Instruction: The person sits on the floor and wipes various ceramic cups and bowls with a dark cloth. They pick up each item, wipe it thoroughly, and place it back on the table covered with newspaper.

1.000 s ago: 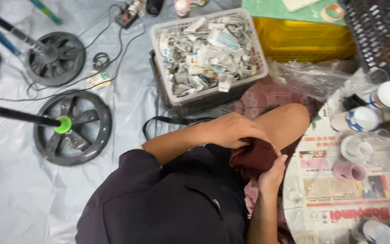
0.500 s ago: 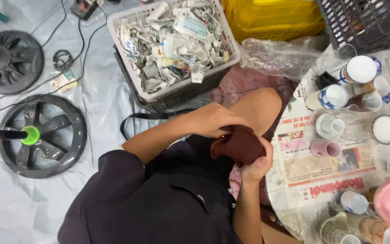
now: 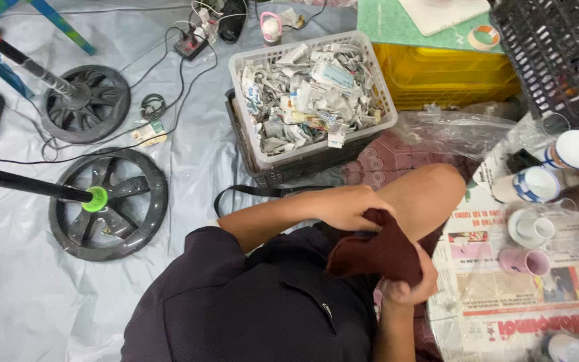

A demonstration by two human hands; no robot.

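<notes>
My left hand point(image 3: 350, 208) pinches the top edge of the dark red cloth point(image 3: 380, 255) over my lap; my right hand point(image 3: 407, 288) grips its lower corner, fingers curled shut, pink cup point(image 3: 524, 261) at three o'clock

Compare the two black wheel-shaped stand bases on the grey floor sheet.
The near black spoked stand base has a bright green collar where its pole enters; the far black finned stand base has none. The near one has a few broad spokes, the far one many thin fins. The near one looks larger. Both are round, black, lie flat and carry a pole.
</notes>
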